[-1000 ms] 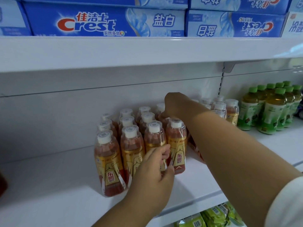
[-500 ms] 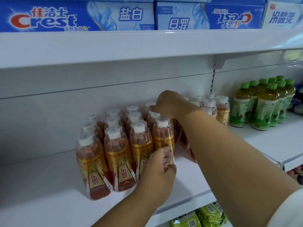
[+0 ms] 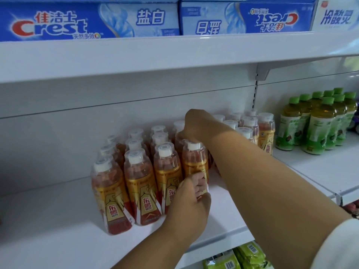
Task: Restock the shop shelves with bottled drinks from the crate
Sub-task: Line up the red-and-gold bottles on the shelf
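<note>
Amber drink bottles (image 3: 139,183) with white caps and gold-and-red labels stood packed in rows at the centre of the frame, on a white shelf (image 3: 58,226). The left hand (image 3: 189,204), coming up from the bottom centre, had its fingers curled against the lower label of the front right bottle (image 3: 195,164) of the group, gripping it. The right hand (image 3: 196,125) reached in from the lower right across the shelf, and its fingers were curled over the top of a bottle in a row behind; the hand itself hid most of that bottle, so exactly how the fingers closed on it could not be told. The two hands were apart, one low at the front, one higher toward the back.

Just right of the right forearm stood a second cluster of the same amber bottles (image 3: 266,133). Further right, well apart, green-capped bottles (image 3: 318,125) with green labels stood grouped on the neighbouring shelf section. On the upper shelf (image 3: 174,53), across the top of the frame, lay blue Crest toothpaste boxes (image 3: 89,20), one of them upside down. Green packets (image 3: 250,257) showed at the bottom edge, on a lower level.
</note>
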The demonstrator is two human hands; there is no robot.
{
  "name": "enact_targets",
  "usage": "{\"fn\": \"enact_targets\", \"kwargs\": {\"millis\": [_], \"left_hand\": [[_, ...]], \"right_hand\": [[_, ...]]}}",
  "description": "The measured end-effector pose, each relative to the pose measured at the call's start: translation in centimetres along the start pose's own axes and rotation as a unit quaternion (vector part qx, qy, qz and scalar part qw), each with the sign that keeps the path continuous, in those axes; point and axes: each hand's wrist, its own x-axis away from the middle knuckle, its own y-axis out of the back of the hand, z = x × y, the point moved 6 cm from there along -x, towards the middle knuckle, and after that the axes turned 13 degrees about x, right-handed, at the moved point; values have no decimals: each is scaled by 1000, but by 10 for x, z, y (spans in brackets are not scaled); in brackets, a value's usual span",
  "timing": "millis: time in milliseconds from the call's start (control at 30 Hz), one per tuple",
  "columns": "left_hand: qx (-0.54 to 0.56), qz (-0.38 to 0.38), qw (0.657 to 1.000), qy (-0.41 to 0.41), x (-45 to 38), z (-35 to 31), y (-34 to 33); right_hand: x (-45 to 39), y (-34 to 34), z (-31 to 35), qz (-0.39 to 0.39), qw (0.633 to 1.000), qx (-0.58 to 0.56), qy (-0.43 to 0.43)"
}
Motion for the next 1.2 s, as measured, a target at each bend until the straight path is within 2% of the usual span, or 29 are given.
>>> {"fn": "enact_targets", "kwargs": {"millis": [67, 133, 300, 467, 567, 667, 933, 1200], "left_hand": [[2, -10, 1000, 0, 2, 0, 2], [-43, 3, 999, -29, 6, -2, 3], [-75, 41, 994, -62, 12, -12, 1], [-84, 26, 992, -89, 21, -17, 11], [-45, 2, 996, -80, 17, -11, 21], [-40, -6, 997, -66, 16, -8, 27], [-44, 13, 997, -69, 16, -9, 30], [-49, -4, 995, -84, 20, -15, 34]], "right_hand": [[1, 0, 1, 0, 1000, 6, 3], [1, 1, 2, -2, 1000, 12, 7], [4, 2, 3, 2, 1000, 26, 6], [6, 20, 38, -70, 995, 27, 72], [1, 10, 68, -20, 993, 32, 109], [-6, -3, 77, 13, 994, 45, 102], [-9, -1, 79, 6, 991, 68, 115], [-3, 1, 81, 7, 988, 79, 131]]}}
